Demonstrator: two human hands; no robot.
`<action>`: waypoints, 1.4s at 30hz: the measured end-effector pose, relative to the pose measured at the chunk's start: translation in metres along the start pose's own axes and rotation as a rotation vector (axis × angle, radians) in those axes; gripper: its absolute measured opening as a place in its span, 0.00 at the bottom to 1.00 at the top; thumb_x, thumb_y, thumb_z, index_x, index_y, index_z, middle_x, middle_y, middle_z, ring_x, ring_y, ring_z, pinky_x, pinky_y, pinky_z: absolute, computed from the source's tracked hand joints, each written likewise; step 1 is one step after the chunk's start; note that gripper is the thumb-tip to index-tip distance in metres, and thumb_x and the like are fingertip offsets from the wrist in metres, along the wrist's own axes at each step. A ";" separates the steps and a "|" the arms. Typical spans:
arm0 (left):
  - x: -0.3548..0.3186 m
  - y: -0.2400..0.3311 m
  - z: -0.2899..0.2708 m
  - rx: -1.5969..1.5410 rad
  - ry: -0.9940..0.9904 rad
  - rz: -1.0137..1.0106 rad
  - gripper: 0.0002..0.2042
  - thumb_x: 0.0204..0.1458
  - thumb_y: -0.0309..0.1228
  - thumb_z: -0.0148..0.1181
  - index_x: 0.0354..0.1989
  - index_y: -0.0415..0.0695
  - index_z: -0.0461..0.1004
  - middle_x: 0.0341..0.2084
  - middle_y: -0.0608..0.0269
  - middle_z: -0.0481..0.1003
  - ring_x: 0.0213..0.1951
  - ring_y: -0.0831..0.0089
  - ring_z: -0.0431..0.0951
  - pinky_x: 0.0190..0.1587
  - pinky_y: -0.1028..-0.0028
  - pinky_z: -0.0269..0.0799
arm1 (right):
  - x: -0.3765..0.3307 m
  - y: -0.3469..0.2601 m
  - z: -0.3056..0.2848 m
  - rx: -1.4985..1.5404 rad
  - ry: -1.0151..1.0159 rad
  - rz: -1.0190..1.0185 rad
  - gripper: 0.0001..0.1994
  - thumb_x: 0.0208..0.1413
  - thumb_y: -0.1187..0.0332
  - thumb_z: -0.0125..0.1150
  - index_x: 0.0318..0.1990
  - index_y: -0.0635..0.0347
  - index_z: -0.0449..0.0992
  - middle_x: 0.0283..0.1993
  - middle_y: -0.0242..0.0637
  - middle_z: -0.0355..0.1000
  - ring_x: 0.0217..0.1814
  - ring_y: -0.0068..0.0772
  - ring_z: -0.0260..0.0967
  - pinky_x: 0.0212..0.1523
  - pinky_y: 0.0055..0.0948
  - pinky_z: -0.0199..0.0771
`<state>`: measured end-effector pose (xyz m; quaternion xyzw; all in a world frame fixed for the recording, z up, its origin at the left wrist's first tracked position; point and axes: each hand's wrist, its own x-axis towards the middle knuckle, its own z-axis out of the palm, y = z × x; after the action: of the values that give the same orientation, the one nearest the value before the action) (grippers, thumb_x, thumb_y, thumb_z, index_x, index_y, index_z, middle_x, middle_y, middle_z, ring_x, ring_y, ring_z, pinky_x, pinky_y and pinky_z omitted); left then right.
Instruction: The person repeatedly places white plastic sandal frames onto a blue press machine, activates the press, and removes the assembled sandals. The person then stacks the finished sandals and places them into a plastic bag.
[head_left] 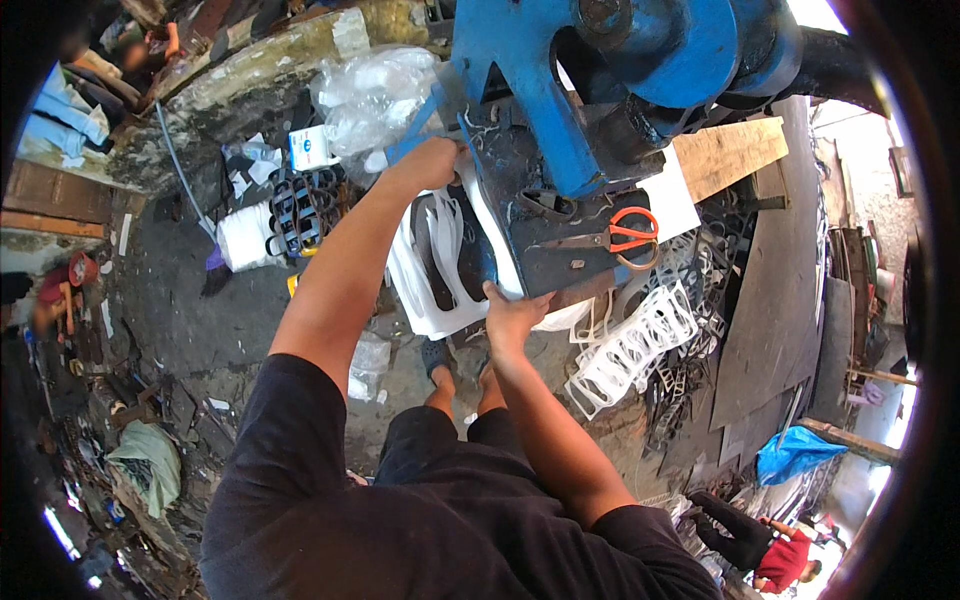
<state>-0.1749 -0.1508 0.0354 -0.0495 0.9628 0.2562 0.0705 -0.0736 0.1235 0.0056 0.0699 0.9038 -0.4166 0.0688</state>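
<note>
Our left hand [428, 160] grips the white sheet [440, 270] at its far edge, our right hand [510, 315] pinches its near edge, keeping it flat across the press table [560, 250] under the blue press [560, 90]; scissors [625, 235] lie beside it.

A white cut-out sheet [440, 265] hangs from the dark press table's [560, 240] edge.

Orange-handled scissors [618, 238] lie on the dark plate right of centre, below a pale wooden plank [728, 153] at upper right. A crumpled clear plastic bag [372, 95] sits at upper centre, with a stack of dark cut-out pieces [300, 212] to its lower left. White punched-out scrap [632, 348] hangs at centre right, and a blue tarp [790, 452] lies at lower right.
</note>
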 end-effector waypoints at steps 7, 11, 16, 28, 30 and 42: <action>-0.002 0.001 0.007 0.108 0.045 -0.082 0.26 0.42 0.31 0.71 0.53 0.44 0.73 0.42 0.42 0.77 0.47 0.47 0.77 0.49 0.57 0.74 | 0.001 0.009 0.022 -0.163 0.052 -0.032 0.33 0.49 0.68 0.65 0.46 1.01 0.60 0.71 0.74 0.32 0.69 0.69 0.40 0.70 0.55 0.41; -0.001 -0.002 0.008 0.088 0.041 -0.097 0.27 0.43 0.33 0.70 0.54 0.44 0.72 0.43 0.42 0.77 0.47 0.47 0.77 0.49 0.57 0.74 | 0.005 0.016 0.030 -0.238 0.103 -0.118 0.26 0.50 0.69 0.63 0.34 1.01 0.67 0.71 0.75 0.30 0.68 0.69 0.40 0.69 0.55 0.42; -0.003 -0.005 0.013 0.100 0.031 -0.044 0.30 0.43 0.33 0.70 0.57 0.42 0.68 0.46 0.41 0.76 0.49 0.47 0.76 0.51 0.57 0.73 | 0.002 0.009 0.025 -0.171 0.066 -0.100 0.26 0.51 0.69 0.62 0.36 1.00 0.66 0.70 0.76 0.29 0.68 0.70 0.39 0.69 0.55 0.42; 0.005 0.008 -0.003 -0.254 0.181 -0.048 0.16 0.54 0.36 0.54 0.44 0.37 0.77 0.42 0.41 0.76 0.45 0.42 0.75 0.49 0.55 0.70 | 0.008 0.021 -0.060 0.161 -0.054 -0.319 0.44 0.45 0.70 0.74 0.66 0.71 0.51 0.61 0.54 0.52 0.54 0.46 0.62 0.54 0.39 0.70; 0.013 -0.007 0.009 -0.218 0.175 -0.020 0.15 0.53 0.35 0.54 0.43 0.38 0.77 0.41 0.41 0.76 0.44 0.42 0.75 0.47 0.54 0.70 | 0.020 0.022 -0.065 0.099 -0.147 -0.376 0.37 0.45 0.72 0.74 0.60 0.70 0.58 0.58 0.49 0.53 0.50 0.40 0.63 0.47 0.34 0.74; 0.020 -0.001 0.021 -0.155 0.238 -0.149 0.12 0.48 0.37 0.61 0.37 0.46 0.82 0.36 0.47 0.79 0.40 0.45 0.78 0.45 0.57 0.74 | 0.050 0.030 -0.059 0.136 -0.158 -0.516 0.18 0.45 0.75 0.74 0.42 0.65 0.73 0.43 0.37 0.59 0.34 0.26 0.65 0.34 0.25 0.73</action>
<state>-0.1918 -0.1424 0.0142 -0.1560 0.9354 0.3159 -0.0296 -0.1213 0.1913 0.0120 -0.1909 0.8535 -0.4841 0.0258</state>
